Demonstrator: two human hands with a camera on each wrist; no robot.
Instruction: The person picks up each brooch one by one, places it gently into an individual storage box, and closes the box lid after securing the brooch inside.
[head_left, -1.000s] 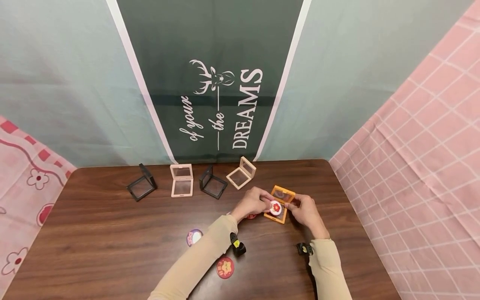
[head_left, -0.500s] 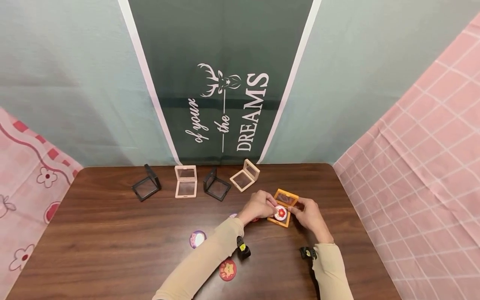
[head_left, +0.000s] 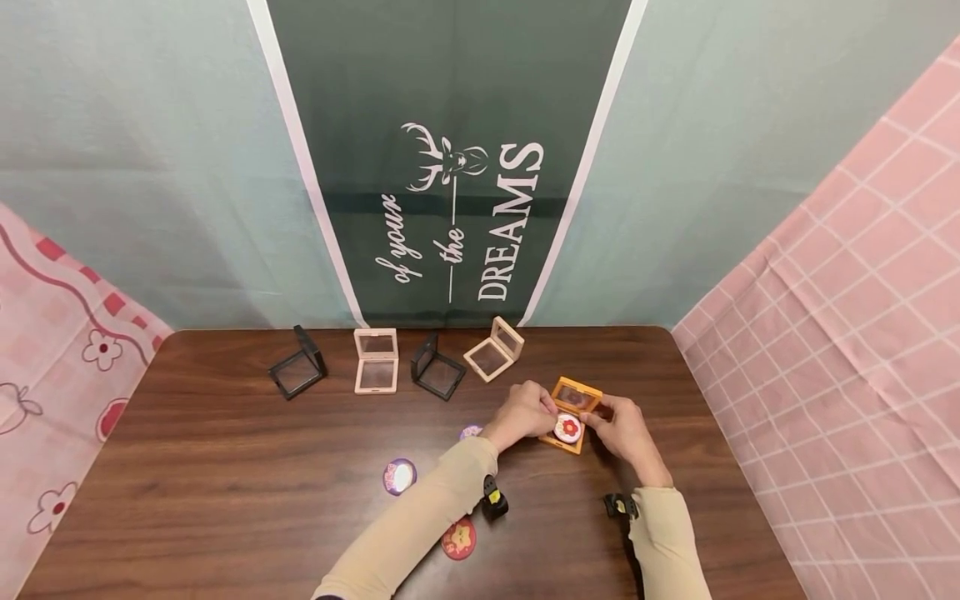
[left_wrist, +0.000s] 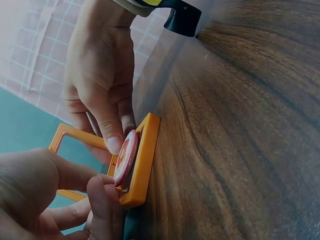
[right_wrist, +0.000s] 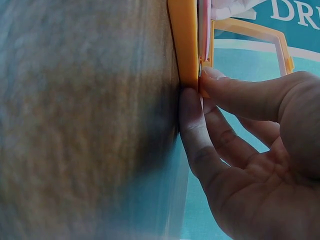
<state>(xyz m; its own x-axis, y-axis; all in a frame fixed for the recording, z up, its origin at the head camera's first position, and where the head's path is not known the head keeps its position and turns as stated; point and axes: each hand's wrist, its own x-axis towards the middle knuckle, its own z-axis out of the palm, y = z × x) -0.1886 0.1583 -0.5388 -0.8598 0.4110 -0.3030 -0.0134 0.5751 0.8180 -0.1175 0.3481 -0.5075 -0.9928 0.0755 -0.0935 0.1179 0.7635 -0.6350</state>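
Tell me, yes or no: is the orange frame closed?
No, the head view shows the orange frame open, its two halves angled apart, with the flower badge at the lower half.

White lettering on the dark green hanging (head_left: 450, 67) at twelve o'clock, running upward: "of your", "the", "DREAMS". Marks on the purple badge (head_left: 400, 477), seven o'clock, and red badge (head_left: 458, 539), six o'clock, are too small to read.

Hands (left_wrist: 100, 80) at open orange frame (left_wrist: 147, 162), round badge (left_wrist: 127, 156) between them, wood tabletop (left_wrist: 230, 145), pink gridded cloth (left_wrist: 44, 50)
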